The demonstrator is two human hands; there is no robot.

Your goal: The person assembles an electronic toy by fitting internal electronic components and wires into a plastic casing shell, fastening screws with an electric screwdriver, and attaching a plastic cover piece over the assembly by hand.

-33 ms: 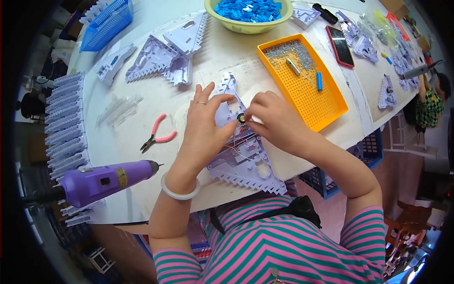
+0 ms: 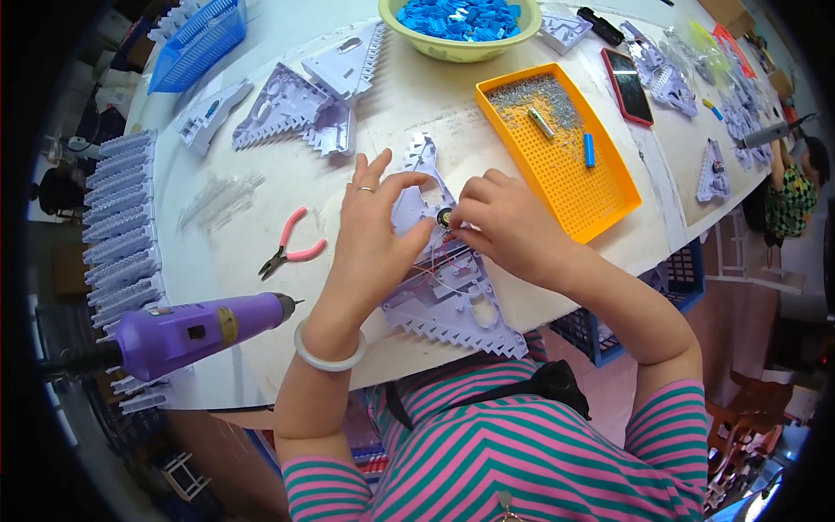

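Note:
A lilac toothed plastic shell lies open at the table's near edge, with thin red and white wires across its halves. A small round black part with a gold-coloured centre sits at its middle. My right hand is closed, fingertips pinched at that part's right edge; the exact grip is hidden by the fingers. My left hand arches over the shell's left side, its thumb and index finger spread apart and the thumb tip close to the round part.
Pink-handled pliers and a purple electric screwdriver are on the left. A yellow tray with screws and two cylinders stands right. Behind are a bowl of blue pieces, more lilac shells, and a phone.

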